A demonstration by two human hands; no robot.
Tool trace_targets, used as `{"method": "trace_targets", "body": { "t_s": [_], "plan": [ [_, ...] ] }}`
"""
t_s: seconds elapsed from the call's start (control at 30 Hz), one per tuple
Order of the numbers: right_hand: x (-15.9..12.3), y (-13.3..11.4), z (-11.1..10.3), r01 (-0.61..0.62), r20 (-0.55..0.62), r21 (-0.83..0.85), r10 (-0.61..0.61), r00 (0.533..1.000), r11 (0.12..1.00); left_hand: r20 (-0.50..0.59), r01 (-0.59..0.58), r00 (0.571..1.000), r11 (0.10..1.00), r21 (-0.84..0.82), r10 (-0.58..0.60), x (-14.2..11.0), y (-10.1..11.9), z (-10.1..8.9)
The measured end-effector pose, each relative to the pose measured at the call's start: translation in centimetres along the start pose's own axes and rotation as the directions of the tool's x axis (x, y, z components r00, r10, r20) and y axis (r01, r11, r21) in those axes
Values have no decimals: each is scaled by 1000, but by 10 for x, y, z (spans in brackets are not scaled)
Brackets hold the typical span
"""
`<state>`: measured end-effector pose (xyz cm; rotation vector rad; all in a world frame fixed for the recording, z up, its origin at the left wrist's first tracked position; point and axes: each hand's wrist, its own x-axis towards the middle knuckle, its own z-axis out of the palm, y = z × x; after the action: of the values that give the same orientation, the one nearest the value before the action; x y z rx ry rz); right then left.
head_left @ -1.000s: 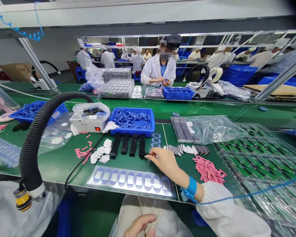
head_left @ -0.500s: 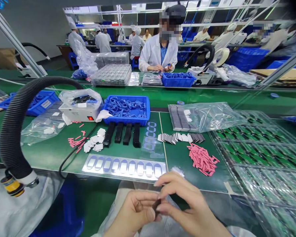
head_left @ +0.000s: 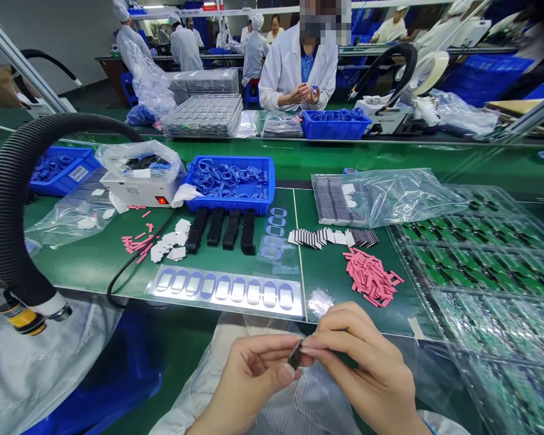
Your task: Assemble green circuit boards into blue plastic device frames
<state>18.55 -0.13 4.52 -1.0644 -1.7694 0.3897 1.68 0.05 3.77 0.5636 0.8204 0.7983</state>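
Note:
My left hand (head_left: 258, 371) is closed, its thumb and fingers pinching a small dark flat piece (head_left: 294, 355) above my lap. The fingertips of my right hand (head_left: 362, 362) are pressed together at the piece's upper right end; whether they also grip a thin film there is too small to tell. Just beyond my hands, on the green table, lies a little heap of clear film bits (head_left: 320, 301). A strip of oval lens-like parts (head_left: 224, 290) runs along the front edge, left of that heap.
Pink strips (head_left: 372, 277) lie in a pile at right, beside trays of green circuit boards (head_left: 485, 272). Black-and-white pads (head_left: 330, 237) form a row behind. Black bands (head_left: 224, 229) stand before a blue bin (head_left: 272, 181). A black hose (head_left: 4, 199) arches at left. A co-worker (head_left: 299, 66) sits opposite.
The right hand's fingers have drawn together into a pinch at the end of the dark piece. Both hands shifted slightly right. The camera view tilted down; across the table, the co-worker's hands rose.

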Motion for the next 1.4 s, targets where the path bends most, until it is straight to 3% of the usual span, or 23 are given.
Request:
{"method": "trace_targets", "body": {
  "t_s": [0.13,0.37,0.53,1.1,1.2,1.3,1.4],
  "plan": [
    [-3,1,0,-13,4,12,13,1000,1000,-11,-10,1000,1000,-5,10,0,-4,-2],
    [-4,3,1,-43,31,43,42,999,998,65,-65,996,998,13,64,1,-7,-5],
    [-6,1,1,-3,-31,46,5,999,999,109,-76,991,997,33,72,0,-8,-9],
    [-13,3,2,-58,16,31,58,998,998,94,-114,990,988,104,105,-3,-12,-7],
    [-22,0,5,23,-6,-142,-24,1000,990,4,-98,995,994,54,98,0,-19,-2],
    [-33,2,2,97,-8,-259,-103,995,961,-171,-99,981,994,-46,89,6,-25,3],
    [-42,18,-5,-101,-67,-265,86,994,959,-319,-126,944,986,-110,85,12,-27,3]
  ]
}}
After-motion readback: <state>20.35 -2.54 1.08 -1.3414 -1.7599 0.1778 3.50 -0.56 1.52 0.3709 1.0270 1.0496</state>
